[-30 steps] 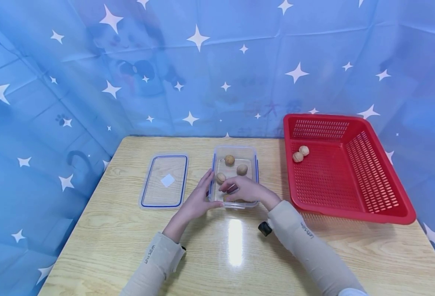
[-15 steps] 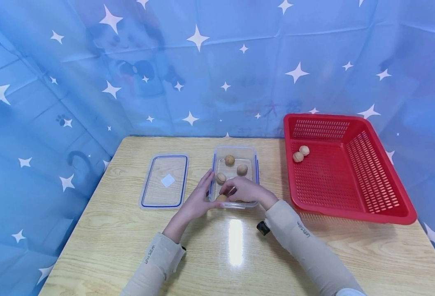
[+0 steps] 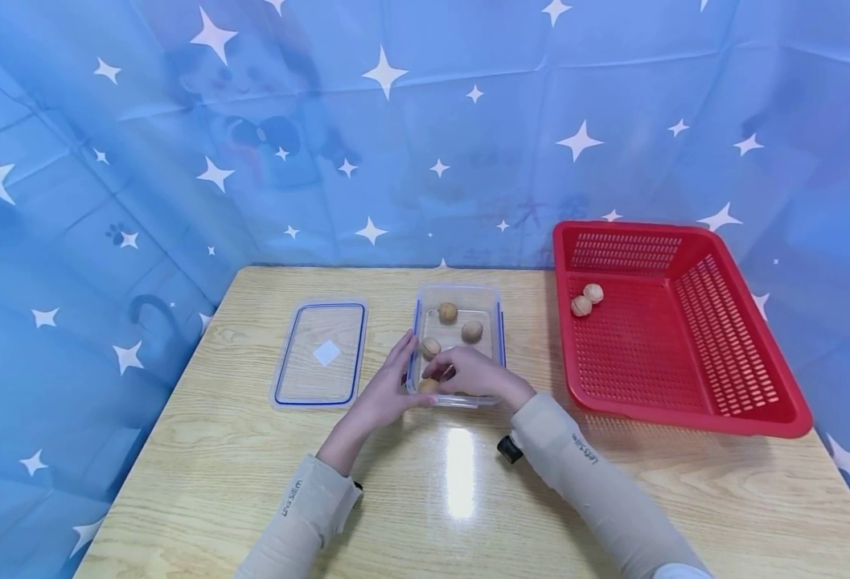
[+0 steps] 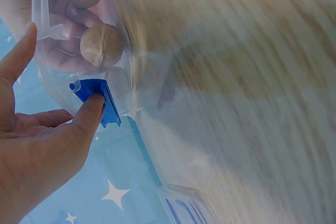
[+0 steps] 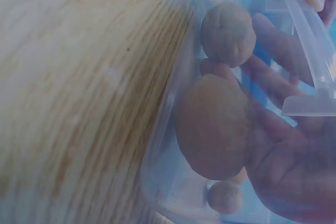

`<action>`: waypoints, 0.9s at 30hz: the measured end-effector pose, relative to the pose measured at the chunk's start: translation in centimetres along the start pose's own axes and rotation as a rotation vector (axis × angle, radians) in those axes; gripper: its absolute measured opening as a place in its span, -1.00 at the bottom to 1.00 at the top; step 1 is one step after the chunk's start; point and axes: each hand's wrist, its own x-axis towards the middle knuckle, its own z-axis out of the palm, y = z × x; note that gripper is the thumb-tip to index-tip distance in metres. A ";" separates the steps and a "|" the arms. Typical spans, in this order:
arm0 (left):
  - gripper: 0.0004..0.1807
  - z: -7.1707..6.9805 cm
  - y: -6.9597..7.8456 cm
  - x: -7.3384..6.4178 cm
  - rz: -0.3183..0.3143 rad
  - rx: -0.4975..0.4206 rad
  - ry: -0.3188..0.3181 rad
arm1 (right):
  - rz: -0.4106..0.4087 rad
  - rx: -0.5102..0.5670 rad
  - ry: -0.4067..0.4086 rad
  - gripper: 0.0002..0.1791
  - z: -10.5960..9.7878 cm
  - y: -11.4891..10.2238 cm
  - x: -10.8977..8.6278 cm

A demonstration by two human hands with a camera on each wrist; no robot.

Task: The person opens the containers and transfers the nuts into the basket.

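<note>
Round brown walnuts (image 3: 471, 331) lie inside a clear rectangular plastic box (image 3: 477, 297) with blue side latches (image 4: 111, 115), set on a pale wood-grain surface (image 3: 215, 450). Four show in the head view: at 12, 2 and 9 o'clock within the box, and at 7 o'clock in the near corner. Left hand (image 3: 384, 394): spread about the box's 8 o'clock corner, thumb at the near end and a fingertip against a latch, curled around nothing. Right hand (image 3: 471, 371): reaching in from 4 o'clock, fingers bent, tips at the 7 o'clock walnut; whether they grip or merely touch it cannot be told. Right wrist view: three walnuts show through the clear wall. At the box's 9 o'clock lies a flat, clear plastic lid (image 3: 316, 382) with a blue border and a white square label (image 3: 326, 353). At 3 o'clock rests a red perforated plastic basket (image 3: 649, 354), two paler walnuts (image 3: 593, 293) touching at its 10 o'clock side. Beyond, at 12 o'clock, hangs a blue cloth (image 3: 497, 185) printed with white stars.
</note>
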 end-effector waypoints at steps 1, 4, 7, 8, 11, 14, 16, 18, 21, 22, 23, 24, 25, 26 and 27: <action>0.12 0.0 0.0 0.0 0.001 0.000 0.000 | 0.002 0.003 0.002 -0.72 0.0 0.0 0.0; 0.13 -0.1 0.0 -0.1 0.002 -0.002 -0.003 | 0.006 0.008 0.009 -0.73 0.1 -0.1 0.1; 0.13 -0.1 0.1 -0.1 0.010 -0.003 -0.003 | 0.014 0.014 0.018 -0.73 0.2 -0.2 0.1; 0.13 -0.1 0.1 -0.1 0.012 -0.003 -0.003 | 0.013 0.014 0.021 -0.74 0.2 -0.2 0.1; 0.13 -0.1 0.2 -0.1 0.022 -0.005 -0.001 | 0.013 0.021 0.029 -0.74 0.3 -0.2 0.1; 0.13 -0.2 0.2 -0.1 0.021 -0.002 0.000 | 0.011 0.035 0.038 -0.75 0.4 -0.2 0.2; 0.13 -0.2 0.2 -0.1 0.021 -0.004 0.001 | 0.010 0.043 0.045 -0.76 0.4 -0.2 0.3; 0.13 -0.2 0.2 -0.1 0.019 -0.008 -0.001 | 0.008 0.050 0.052 -0.77 0.5 -0.2 0.3; 0.12 -0.2 0.2 -0.1 0.026 -0.008 -0.004 | 0.009 0.053 0.060 -0.77 0.5 -0.2 0.3; 0.12 -0.2 0.1 -0.1 0.029 -0.005 -0.006 | 0.008 0.055 0.061 -0.77 0.5 -0.2 0.3; 0.12 -0.2 0.1 -0.1 0.032 -0.003 -0.007 | 0.009 0.058 0.062 -0.77 0.5 -0.2 0.3; 0.12 -0.2 0.1 -0.1 0.035 -0.001 -0.008 | 0.009 0.060 0.062 -0.77 0.6 -0.1 0.3; 0.12 -0.2 0.0 -0.1 0.035 0.003 -0.008 | 0.009 0.064 0.062 -0.77 0.6 -0.1 0.3; 0.13 -0.2 0.1 -0.1 0.034 0.004 -0.009 | 0.006 0.066 0.062 -0.77 0.6 -0.1 0.3; 0.13 -0.2 0.1 -0.1 0.031 0.004 -0.009 | 0.004 0.067 0.062 -0.77 0.6 0.0 0.3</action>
